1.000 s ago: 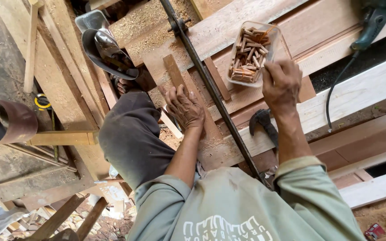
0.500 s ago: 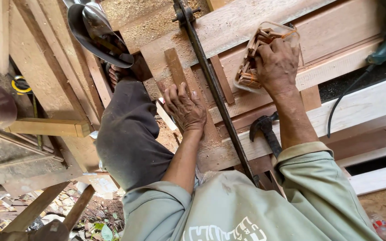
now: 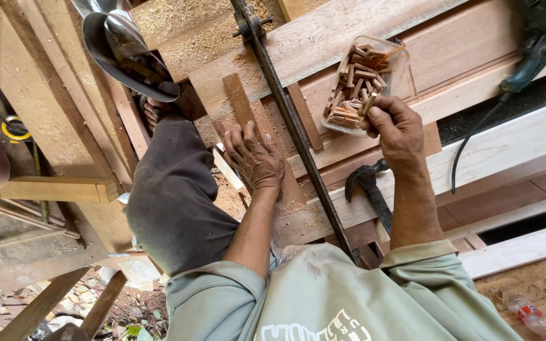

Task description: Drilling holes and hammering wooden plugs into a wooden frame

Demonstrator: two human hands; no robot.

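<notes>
My right hand [image 3: 396, 129] pinches one wooden peg [image 3: 369, 103] just lifted beside the clear tub [image 3: 364, 79]; my left hand [image 3: 254, 158] lies flat, empty, on the boards [image 3: 323, 155]. Judged next: seat the peg squarely, with a steady grip.

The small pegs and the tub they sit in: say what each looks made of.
Pegs: seemingly bare wood, reddish-brown, matt, unfinished; the right hand pinches one in its fingers. Tub: probably thin clear plastic, since the pegs show through its glossy wall.
</notes>
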